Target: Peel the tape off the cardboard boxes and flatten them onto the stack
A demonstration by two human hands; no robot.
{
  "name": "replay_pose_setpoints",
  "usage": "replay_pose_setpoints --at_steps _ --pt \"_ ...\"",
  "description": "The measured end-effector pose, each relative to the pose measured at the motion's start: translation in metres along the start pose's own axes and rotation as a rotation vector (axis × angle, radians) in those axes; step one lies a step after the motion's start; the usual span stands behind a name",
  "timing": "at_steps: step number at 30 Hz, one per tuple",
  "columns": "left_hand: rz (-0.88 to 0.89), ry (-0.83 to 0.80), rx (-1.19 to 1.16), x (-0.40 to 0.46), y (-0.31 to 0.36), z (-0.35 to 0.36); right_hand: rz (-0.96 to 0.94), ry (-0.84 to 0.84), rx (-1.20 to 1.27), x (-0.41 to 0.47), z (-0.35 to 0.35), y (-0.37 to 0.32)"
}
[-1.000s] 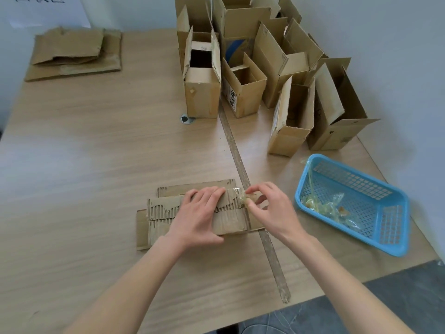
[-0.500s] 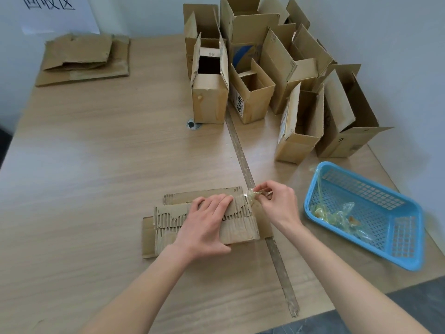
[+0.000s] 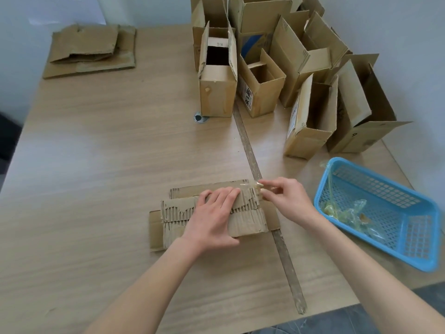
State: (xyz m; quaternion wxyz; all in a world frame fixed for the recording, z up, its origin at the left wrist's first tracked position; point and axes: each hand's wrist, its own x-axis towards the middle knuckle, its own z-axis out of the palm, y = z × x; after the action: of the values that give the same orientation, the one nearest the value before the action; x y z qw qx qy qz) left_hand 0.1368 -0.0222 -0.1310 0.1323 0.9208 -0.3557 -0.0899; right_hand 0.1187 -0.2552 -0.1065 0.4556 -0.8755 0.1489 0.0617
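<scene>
A flattened cardboard box (image 3: 248, 220) with torn, ribbed facing lies on the table near the front. My left hand (image 3: 213, 218) presses flat on its middle, fingers straight. At the box's upper right corner my right hand (image 3: 286, 197) pinches a strip of clear tape (image 3: 256, 183) that still clings to the cardboard's edge. The stack of flattened boxes (image 3: 91, 51) lies at the far left corner of the table.
Several open upright cardboard boxes (image 3: 218, 75) crowd the far right of the table. A blue plastic basket (image 3: 385, 213) holding crumpled tape sits right of my right hand. A worn strip (image 3: 250, 150) runs along the table's middle. The table's front edge is close.
My right hand has drawn the pinched tape a little up and to the right, away from the box corner. The left hand stays pressed on the cardboard.
</scene>
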Motion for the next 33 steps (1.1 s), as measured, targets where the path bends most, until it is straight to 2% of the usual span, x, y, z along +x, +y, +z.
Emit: replay_pose_setpoints --at_steps 4,6,9,14,20,26,29,33 --pt "0.002 -0.011 0.004 -0.001 0.0 -0.001 -0.234 -0.159 -0.397 -0.016 -0.024 0.026" --pt "0.002 -0.009 0.0 -0.001 0.0 -0.001 -0.26 -0.2 -0.459 -0.025 -0.029 0.034" --pt "0.004 -0.005 -0.001 0.0 0.001 -0.002 -0.208 -0.157 -0.486 -0.032 -0.032 0.04" --pt "0.004 -0.002 0.007 -0.001 0.003 -0.003 -0.123 0.065 -0.45 -0.026 -0.01 0.036" --pt "0.0 0.001 -0.005 -0.001 0.004 -0.005 -0.222 -0.115 -0.273 -0.019 0.01 0.029" --pt "-0.001 0.007 0.009 -0.002 0.004 -0.004 -0.312 -0.045 -0.491 -0.027 -0.001 0.034" --pt "-0.008 0.005 0.005 0.0 0.005 -0.004 -0.288 0.099 -0.464 -0.022 -0.025 0.032" --pt "0.016 -0.006 0.012 0.005 0.008 -0.003 -0.284 0.161 -0.493 -0.026 -0.029 0.043"
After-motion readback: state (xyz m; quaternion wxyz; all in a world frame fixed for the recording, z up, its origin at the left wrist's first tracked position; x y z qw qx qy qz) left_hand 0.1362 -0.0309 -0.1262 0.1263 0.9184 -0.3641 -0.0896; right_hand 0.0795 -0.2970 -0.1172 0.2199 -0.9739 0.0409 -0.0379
